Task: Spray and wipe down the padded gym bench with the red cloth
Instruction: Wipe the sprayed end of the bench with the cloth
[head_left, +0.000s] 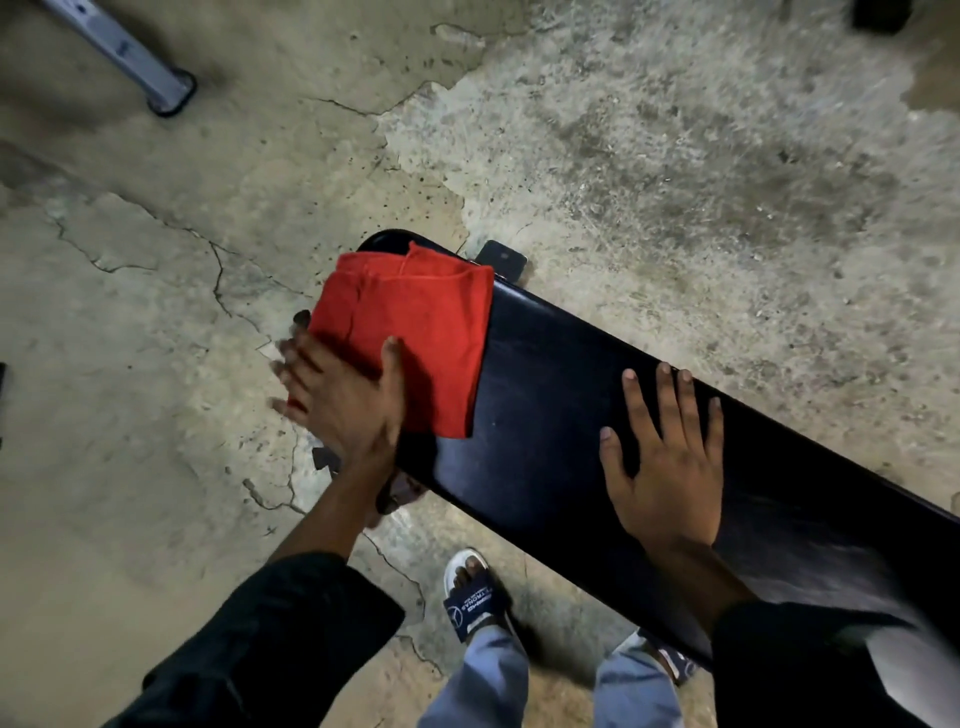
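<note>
You are in the wiping step: your left hand (340, 400) lies flat with fingers spread on the near-left edge of the red cloth (410, 338), pressing it onto the end of the bench (550, 395), though the blur there means I cannot be sure how firmly. Most of the cloth sits beyond and to the right of that palm. Further right, your right hand (670, 467) rests open and splayed on the bare pad, so next you should probably sweep the cloth toward it.
</note>
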